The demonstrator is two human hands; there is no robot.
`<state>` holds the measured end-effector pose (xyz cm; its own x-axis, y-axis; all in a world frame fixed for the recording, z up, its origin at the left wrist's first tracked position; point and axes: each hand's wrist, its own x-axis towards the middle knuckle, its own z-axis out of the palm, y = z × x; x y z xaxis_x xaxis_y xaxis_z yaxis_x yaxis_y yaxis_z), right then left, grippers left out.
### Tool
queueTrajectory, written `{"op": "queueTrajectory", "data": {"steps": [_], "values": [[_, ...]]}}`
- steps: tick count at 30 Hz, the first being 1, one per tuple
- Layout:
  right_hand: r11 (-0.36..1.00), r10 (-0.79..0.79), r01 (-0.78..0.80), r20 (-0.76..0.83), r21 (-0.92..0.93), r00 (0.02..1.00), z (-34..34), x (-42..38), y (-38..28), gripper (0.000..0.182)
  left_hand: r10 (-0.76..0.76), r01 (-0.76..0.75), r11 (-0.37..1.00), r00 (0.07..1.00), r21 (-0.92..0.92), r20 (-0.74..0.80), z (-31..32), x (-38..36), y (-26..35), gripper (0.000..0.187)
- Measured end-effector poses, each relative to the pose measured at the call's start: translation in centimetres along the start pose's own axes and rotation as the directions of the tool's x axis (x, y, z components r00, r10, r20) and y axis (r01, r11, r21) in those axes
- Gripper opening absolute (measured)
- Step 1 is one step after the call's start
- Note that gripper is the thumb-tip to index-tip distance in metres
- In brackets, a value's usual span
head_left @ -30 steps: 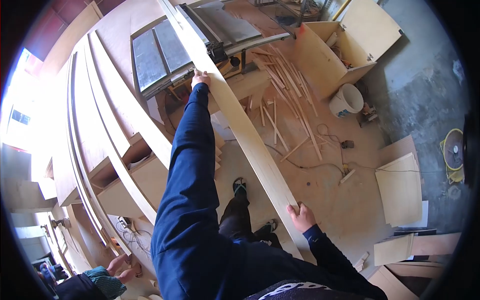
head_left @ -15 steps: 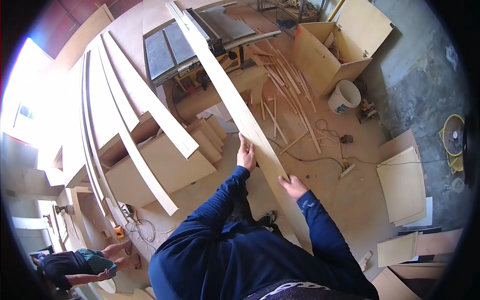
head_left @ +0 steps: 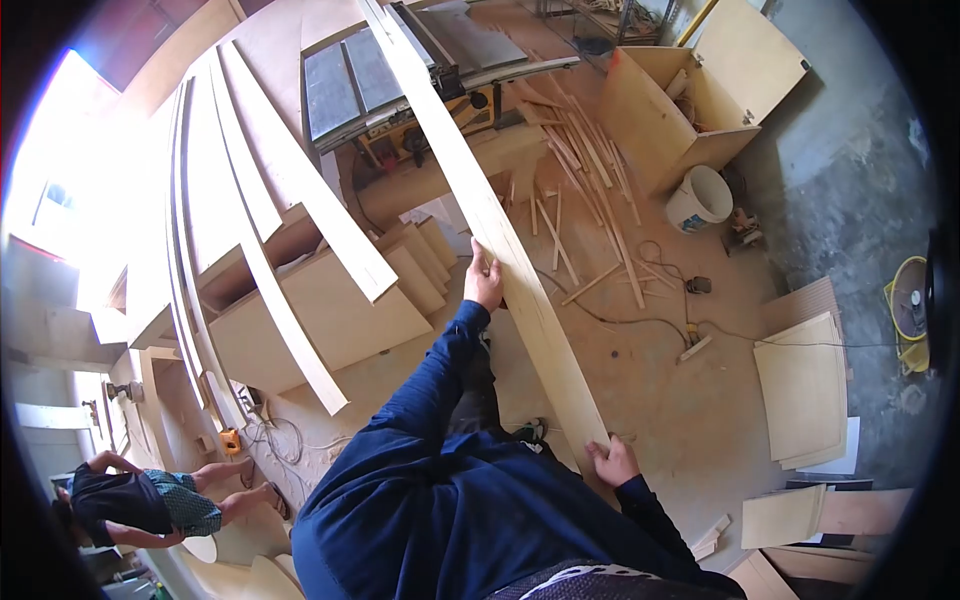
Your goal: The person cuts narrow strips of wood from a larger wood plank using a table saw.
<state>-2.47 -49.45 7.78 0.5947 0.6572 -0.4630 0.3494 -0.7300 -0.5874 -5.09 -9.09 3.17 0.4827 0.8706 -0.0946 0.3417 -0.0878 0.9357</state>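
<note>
A long pale wooden board (head_left: 470,180) runs from the table saw (head_left: 400,70) at the top down toward me. My left hand (head_left: 484,281) grips its left edge about midway along. My right hand (head_left: 614,462) holds the near end of the board, fingers wrapped over its corner. Both arms wear dark blue sleeves. My legs and feet show below the board on the dusty floor.
Several long plywood strips (head_left: 260,210) lean over boxes at the left. Thin offcuts (head_left: 590,190) litter the floor beside an open wooden box (head_left: 670,110) and a white bucket (head_left: 700,198). Plywood sheets (head_left: 805,385) lie at right. Another person (head_left: 150,500) stands at lower left.
My right hand has slid back down the board to its near end. My left hand stays on the board's left edge, shifted slightly up. The person at lower left has moved.
</note>
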Motion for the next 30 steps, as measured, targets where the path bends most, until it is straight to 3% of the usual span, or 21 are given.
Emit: {"op": "queueTrajectory", "data": {"steps": [1,2,5,15,18,19,20,23,30], "values": [[1.0,0.005,-0.005,0.001,-0.028,1.0,-0.1,1.1,-0.8,0.055,0.12,-0.121,0.993,0.99,-0.004,-0.073,0.5,2.3,-2.7,0.066],[0.999,0.001,-0.001,0.002,-0.034,1.0,-0.5,2.2,-2.1,0.055,-0.034,0.034,0.993,0.999,-0.117,0.0,-0.7,2.8,0.2,0.064],[0.999,-0.039,0.04,0.005,-0.031,0.999,-0.8,5.5,-5.3,0.056,0.115,-0.11,0.992,0.989,0.06,-0.089,-1.8,7.5,-0.2,0.065],[0.98,-0.136,0.136,-0.012,0.142,0.991,0.9,17.4,-12.1,0.057,-0.017,0.053,0.976,0.985,0.21,-0.17,-5.1,22.6,-0.4,0.064],[0.976,-0.168,0.171,-0.033,0.136,0.985,1.5,20.9,-13.9,0.06,-0.061,0.09,0.976,0.987,0.198,-0.146,-6.4,26.5,-0.2,0.064],[0.976,-0.167,0.17,-0.033,0.136,0.985,1.6,22.1,-14.5,0.061,0.001,0.044,0.961,0.987,0.274,-0.161,-6.8,28.2,-0.8,0.064],[0.977,-0.163,0.166,-0.034,0.134,0.986,1.5,23.0,-15.3,0.061,-0.051,0.076,0.98,0.989,0.183,-0.141,-7.2,28.8,-0.1,0.065],[0.969,-0.171,0.169,-0.005,0.178,0.985,1.5,26.1,-17.8,0.063,-0.143,0.153,0.968,0.988,0.198,-0.064,-8.8,32.2,0.9,0.068],[0.988,-0.112,0.107,0.036,0.109,0.993,1.3,32.5,-23.2,0.067,-0.069,0.102,0.91,0.993,0.403,-0.095,-11.1,40.4,0.7,0.068]]}}
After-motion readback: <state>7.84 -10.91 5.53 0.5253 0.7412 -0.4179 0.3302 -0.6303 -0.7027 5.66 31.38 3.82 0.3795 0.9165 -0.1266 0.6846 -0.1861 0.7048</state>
